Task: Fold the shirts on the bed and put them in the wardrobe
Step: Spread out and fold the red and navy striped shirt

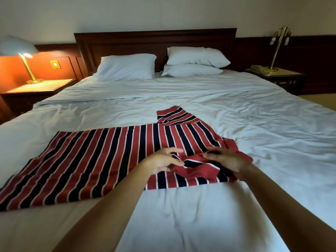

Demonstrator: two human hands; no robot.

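White all over, the bed (181, 224) fills the near part of the view. Two bare arms reach out over it, cut off at the bottom edge. The left hand (161, 160) pinches a bunched sleeve (196, 169) of the striped shirt (91, 160) between its thumb and curled fingers. The right hand (229, 160) lies over the other end of that sleeve. It is blurry and its thumb is hidden, so I cannot tell if it grips the cloth or only touches it.

The shirt has red, dark blue and thin white stripes. It lies flat on the bed, spread out to the left, and its far left end runs off the picture. The other sleeve (175, 115) lies flat further up the bed.

Further back are three white pillows (127, 67), two of them stacked on the right. Behind them stands a dark wood headboard (154, 40). A lit lamp (20, 50) stands on the left counter (41, 87). The right counter (280, 74) holds a second lamp (279, 46) and a phone (259, 69), both dim and hard to see.
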